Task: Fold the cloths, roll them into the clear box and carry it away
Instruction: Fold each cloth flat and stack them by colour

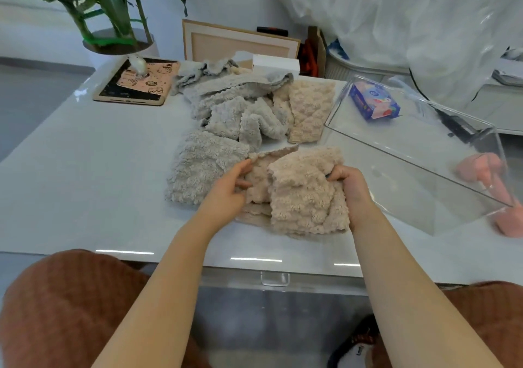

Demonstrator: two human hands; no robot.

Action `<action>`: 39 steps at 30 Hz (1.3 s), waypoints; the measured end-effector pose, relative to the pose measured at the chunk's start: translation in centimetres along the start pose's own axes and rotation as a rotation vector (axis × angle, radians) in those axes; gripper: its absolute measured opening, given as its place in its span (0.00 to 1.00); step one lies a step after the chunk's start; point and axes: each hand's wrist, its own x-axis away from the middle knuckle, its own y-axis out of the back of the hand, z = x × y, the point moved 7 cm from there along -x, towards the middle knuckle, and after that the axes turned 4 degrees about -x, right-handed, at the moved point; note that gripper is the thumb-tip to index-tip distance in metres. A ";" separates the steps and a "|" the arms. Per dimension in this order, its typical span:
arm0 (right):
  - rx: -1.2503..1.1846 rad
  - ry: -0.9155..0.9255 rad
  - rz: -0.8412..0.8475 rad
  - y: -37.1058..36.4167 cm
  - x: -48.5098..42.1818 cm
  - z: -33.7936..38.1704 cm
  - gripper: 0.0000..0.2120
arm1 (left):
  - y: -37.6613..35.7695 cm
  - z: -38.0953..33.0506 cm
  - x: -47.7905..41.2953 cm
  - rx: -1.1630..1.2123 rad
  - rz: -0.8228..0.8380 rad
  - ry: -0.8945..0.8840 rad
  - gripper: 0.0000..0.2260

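both hands — left hand [230, 190], right hand [349, 183] — pinch the beige cloth [302, 189] near the table [85, 169] edge.

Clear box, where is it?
Head view, table's right side: the clear box sits right of the beige cloths, a blue tissue pack at its far end.

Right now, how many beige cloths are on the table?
2. One beige cloth is gripped by the left hand and right hand; a second beige cloth lies flat beside the clear box. More may hide under the grey pile.
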 end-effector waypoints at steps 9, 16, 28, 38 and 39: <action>-0.174 -0.012 0.108 0.9 1.2 0.8 0.21 | -2.0 -1.3 -5.4 -0.819 -0.005 0.006 0.18; -0.310 0.006 0.211 0.2 1.2 1.3 0.18 | -4.0 -0.7 -4.6 -0.262 0.274 -0.184 0.26; 0.107 -0.088 0.014 -0.7 -0.1 -1.3 0.16 | -2.0 -2.4 -2.3 0.380 0.228 0.354 0.25; 0.464 0.064 -0.185 1.4 0.7 2.5 0.08 | -1.7 -3.6 -3.8 0.114 -0.063 0.325 0.23; 0.490 0.058 -0.180 1.5 0.7 2.3 0.07 | -1.5 -3.5 -3.7 0.017 -0.069 0.325 0.23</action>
